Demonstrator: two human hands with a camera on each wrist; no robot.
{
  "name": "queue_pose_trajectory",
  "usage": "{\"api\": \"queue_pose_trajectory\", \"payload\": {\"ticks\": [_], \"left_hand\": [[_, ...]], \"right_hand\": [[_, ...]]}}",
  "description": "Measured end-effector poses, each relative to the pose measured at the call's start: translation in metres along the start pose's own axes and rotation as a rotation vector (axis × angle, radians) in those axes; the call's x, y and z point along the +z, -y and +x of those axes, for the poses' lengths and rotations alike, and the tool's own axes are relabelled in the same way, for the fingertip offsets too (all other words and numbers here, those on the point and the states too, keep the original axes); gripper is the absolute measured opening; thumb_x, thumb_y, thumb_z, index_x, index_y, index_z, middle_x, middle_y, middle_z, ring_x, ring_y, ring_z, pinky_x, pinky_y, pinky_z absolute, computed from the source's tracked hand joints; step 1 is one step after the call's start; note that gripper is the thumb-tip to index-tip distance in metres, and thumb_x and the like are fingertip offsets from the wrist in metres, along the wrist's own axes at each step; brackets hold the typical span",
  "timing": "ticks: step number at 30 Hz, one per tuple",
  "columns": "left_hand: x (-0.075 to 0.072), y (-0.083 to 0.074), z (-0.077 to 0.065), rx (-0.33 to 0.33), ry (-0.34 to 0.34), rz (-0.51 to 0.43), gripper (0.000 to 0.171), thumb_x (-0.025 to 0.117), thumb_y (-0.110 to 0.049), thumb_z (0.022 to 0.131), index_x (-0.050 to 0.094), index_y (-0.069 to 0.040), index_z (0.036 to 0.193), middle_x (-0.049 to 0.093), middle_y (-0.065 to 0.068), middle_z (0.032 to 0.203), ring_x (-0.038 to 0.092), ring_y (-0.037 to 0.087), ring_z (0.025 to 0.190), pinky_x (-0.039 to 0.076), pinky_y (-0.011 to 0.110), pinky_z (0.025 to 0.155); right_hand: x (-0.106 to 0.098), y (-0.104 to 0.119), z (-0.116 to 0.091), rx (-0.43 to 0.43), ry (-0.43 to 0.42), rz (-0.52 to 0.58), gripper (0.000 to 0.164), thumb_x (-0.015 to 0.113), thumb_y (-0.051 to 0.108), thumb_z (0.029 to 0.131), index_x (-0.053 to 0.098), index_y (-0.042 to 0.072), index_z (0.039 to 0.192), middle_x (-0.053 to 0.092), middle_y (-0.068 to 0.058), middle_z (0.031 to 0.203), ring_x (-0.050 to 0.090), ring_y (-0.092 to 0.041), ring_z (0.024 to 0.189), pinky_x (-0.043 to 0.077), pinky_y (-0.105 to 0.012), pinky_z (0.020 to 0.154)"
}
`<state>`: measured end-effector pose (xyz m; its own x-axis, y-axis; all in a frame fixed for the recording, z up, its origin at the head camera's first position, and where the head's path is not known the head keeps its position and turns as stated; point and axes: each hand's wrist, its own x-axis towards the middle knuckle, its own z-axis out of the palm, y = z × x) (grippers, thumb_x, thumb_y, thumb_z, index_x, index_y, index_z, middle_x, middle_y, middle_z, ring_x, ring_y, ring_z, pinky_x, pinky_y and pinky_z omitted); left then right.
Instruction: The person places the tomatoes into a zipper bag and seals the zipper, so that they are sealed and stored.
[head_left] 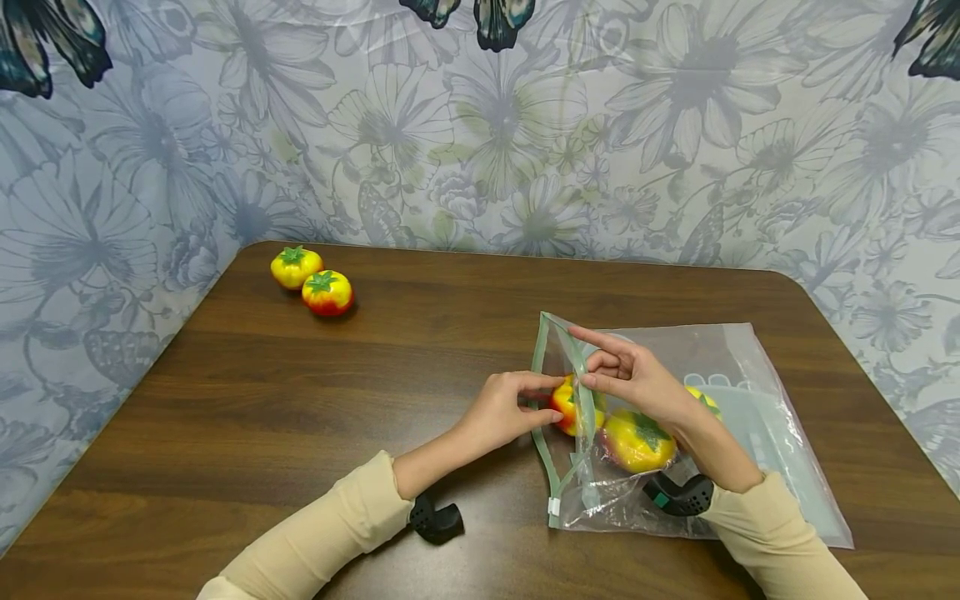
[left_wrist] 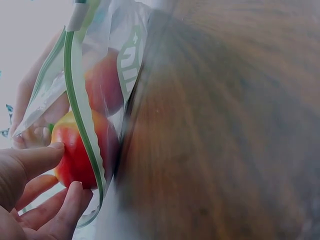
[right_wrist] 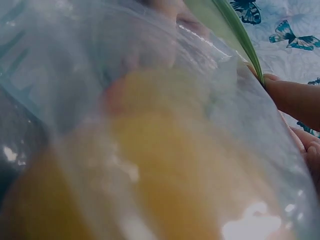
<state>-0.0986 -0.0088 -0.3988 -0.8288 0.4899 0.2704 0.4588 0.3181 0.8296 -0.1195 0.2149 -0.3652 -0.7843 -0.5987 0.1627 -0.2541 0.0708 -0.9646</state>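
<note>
A clear slider zip bag (head_left: 720, 350) with a green-edged mouth lies at the right of the table. My left hand (head_left: 498, 412) reaches to its mouth, thumb and fingertips pinching a yellow-and-red fruit with a green leafy top (left_wrist: 72, 155). That fruit sits at the opening, partly behind the green strip (left_wrist: 80, 112). My right hand (head_left: 637, 379) pinches the upper green edge and holds the mouth apart. Two more such fruits lie inside: a larger-looking one (head_left: 637, 442) beneath the right wrist and another mostly hidden behind the right forearm.
Two yellow-and-red fruits (head_left: 296, 267) stand side by side near the table's far left corner. A white slider (head_left: 553, 506) sits at the near end of the bag's mouth. The brown wooden table (head_left: 337, 350) backs onto a floral-patterned wall (head_left: 450, 167).
</note>
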Motion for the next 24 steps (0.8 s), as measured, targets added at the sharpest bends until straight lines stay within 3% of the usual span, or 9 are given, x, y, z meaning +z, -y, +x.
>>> {"api": "queue_pose_trajectory", "payload": {"ticks": [6,24], "left_hand": [[0.004,-0.001,0.004,0.005,-0.002,0.007,0.04,0.075,-0.013,0.08,0.065,-0.005,0.118,0.065,0.005,0.112,0.062,0.011,0.097,0.049,0.02,0.077],[0.014,-0.003,0.014,-0.037,0.007,0.064,0.039,0.077,-0.016,0.079,0.068,-0.006,0.115,0.066,0.001,0.109,0.058,0.006,0.101,0.045,0.019,0.082]], "right_hand": [[-0.002,0.001,0.001,0.007,0.008,0.032,0.06,0.058,0.0,0.091,0.03,-0.001,0.144,0.062,-0.009,0.089,0.058,-0.014,0.077,0.047,-0.025,0.073],[-0.005,-0.001,0.003,-0.032,0.023,0.031,0.058,0.056,-0.004,0.092,0.03,-0.004,0.144,0.062,-0.009,0.089,0.057,-0.014,0.074,0.044,-0.024,0.066]]}}
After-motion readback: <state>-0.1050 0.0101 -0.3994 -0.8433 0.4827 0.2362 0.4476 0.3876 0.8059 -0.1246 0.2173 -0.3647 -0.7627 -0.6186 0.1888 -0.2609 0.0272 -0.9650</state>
